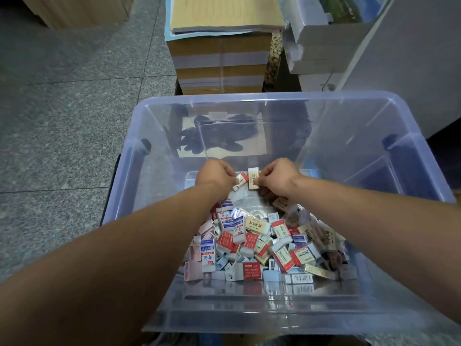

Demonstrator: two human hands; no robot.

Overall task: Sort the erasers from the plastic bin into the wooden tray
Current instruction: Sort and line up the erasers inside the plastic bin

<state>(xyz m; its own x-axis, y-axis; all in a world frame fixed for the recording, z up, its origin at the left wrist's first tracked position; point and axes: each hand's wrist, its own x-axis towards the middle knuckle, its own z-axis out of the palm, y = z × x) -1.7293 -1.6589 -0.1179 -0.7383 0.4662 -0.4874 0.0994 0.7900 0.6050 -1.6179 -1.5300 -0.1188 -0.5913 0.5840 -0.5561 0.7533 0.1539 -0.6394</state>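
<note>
Both hands reach into the clear plastic bin [249, 101]: left hand [215, 177] pinches a red-and-white eraser [241, 180], right hand [277, 176] pinches a cream eraser [253, 178], above the eraser pile [264, 243]

- Plastic bin [249, 96]: open top, high walls on every side, far half of its bottom bare.
- Eraser pile [262, 242] fills the near half.
- Paper stacks [219, 58] and white boxes [320, 43] crowd just behind the far wall.
- Floor [62, 116] lies open at left.
</note>
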